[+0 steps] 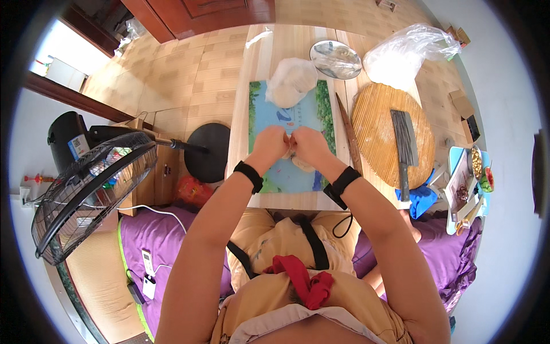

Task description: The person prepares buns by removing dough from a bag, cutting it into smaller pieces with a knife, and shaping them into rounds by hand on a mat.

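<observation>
My left hand [271, 142] and my right hand [310, 144] meet over a blue mat with printed greenery [275, 176], fingertips almost touching. Both pinch a small pale piece that looks like dough [291, 150], mostly hidden by the fingers. Just below, partly under my right hand, lies a pale doughy lump [303, 164]. A cloudy plastic bag [292, 81] with something pale and rounded inside rests on the mat's far part. To the right of the mat lies a long tapered wooden stick [349, 131].
A cleaver [405, 137] lies on a round ridged board [374, 129] at the right. Behind are a shiny metal plate [336, 59] and a clear plastic bag [399, 56]. A fan [99, 193] stands left of the wooden table [242, 129]. A tray with dishes [455, 189] is far right.
</observation>
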Demonstrator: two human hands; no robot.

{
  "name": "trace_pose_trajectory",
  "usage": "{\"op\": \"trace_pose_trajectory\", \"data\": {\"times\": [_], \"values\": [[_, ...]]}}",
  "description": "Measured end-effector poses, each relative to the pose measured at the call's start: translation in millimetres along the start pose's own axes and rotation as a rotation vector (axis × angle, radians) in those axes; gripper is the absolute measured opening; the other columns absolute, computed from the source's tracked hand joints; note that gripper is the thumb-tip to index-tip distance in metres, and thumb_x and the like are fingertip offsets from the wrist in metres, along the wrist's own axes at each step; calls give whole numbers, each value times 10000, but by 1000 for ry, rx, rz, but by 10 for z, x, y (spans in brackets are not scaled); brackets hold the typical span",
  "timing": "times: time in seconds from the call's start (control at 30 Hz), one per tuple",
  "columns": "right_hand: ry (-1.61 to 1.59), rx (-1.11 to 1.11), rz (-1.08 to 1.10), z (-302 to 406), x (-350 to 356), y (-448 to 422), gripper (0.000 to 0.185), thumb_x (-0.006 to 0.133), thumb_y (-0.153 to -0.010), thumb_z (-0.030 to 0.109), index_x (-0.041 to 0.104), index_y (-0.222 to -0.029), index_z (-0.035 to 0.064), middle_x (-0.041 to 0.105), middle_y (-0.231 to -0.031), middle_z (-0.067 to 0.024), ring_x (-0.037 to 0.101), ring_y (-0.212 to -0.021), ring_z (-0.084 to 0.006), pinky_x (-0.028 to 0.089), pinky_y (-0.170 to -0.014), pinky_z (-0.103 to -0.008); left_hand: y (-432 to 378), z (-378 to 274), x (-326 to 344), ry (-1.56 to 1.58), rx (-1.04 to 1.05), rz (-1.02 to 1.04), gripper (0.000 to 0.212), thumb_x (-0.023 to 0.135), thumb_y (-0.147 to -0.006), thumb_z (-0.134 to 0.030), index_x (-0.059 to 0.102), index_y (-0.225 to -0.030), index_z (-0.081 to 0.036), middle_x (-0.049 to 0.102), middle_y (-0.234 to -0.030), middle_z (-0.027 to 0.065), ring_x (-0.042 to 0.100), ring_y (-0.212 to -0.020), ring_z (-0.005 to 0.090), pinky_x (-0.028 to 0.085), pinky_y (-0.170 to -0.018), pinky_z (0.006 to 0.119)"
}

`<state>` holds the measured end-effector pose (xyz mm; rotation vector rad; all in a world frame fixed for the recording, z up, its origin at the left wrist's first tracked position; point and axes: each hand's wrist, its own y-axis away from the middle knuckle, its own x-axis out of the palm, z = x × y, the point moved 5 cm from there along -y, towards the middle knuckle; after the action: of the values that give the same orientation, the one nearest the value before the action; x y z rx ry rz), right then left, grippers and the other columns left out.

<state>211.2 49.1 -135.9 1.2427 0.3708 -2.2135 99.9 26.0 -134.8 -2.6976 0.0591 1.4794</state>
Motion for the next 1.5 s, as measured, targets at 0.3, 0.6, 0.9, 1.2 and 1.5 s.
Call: {"op": "trace_pose_trajectory", "data": {"times": [0.3,0.6,0.9,1.2,1.5], "values": [[-18,127,-13,-7,75,-74,110,637,-661,106,617,-747,41,601,-802,-140,580,-759,-328,467,-663,-401,-183,150,108,-3,-216,225,348,677,-670,-220,596,-930,-4,605,-845,224,588,-806,371,471,-683,413],[-324,122,-1,-304,-20,-69,311,658,-673,89,630,-965,-16,620,-783,-140,605,-686,-243,478,-611,-330,11,58,-29,-117,239,196,498,786,-558,-201,574,-971,-21,486,-1041,157,522,-916,363,455,-787,369],[-278,112,149,-117,46,-100,244,653,-659,138,638,-861,3,605,-717,-147,596,-708,-279,471,-627,-351,33,149,-109,219,-148,113,249,755,-551,-95,594,-724,-17,542,-772,152,548,-777,331,447,-678,394],[225,-63,-42,293,166,-77,144,664,-665,163,611,-713,38,556,-787,-126,580,-785,-290,468,-632,-387,22,132,22,57,-46,-61,109,640,-638,-111,595,-671,-17,570,-791,171,551,-752,358,450,-664,423],[-338,-46,124,-431,17,-167,352,647,-688,99,604,-1014,-27,623,-782,-116,571,-621,-213,456,-568,-312,94,26,-255,116,57,29,133,654,-659,-122,606,-721,-15,582,-842,197,556,-788,353,451,-704,411]]}}
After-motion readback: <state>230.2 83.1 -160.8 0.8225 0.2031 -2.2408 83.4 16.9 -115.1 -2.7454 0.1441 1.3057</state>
